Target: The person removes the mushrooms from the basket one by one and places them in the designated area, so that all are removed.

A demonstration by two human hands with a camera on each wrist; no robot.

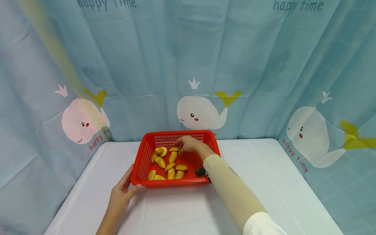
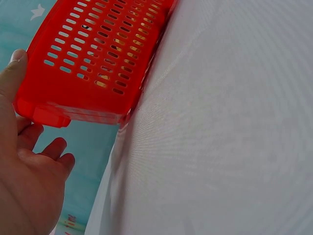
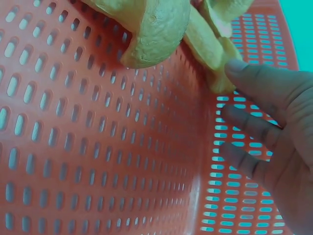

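A red slatted plastic basket (image 1: 176,182) stands on the white-covered table, with several yellow mushrooms (image 1: 180,167) grouped in its left and middle part. My left hand (image 1: 120,195) grips the basket's near left corner. In the left wrist view, the thumb (image 2: 17,66) lies against one side of the rim and the fingers curl below the other. Inside the basket is my right hand (image 1: 189,144), next to an upright mushroom (image 1: 172,157). The right wrist view shows the thumb tip (image 3: 235,66) at the mushroom's cap (image 3: 222,83), the other fingers apart and fairly straight.
A white cloth (image 1: 249,163) covers the table around the basket. Behind and on both sides hangs a light blue curtain (image 1: 147,81) printed with whales. A black device (image 1: 201,171) shows beside the right wrist, over the basket.
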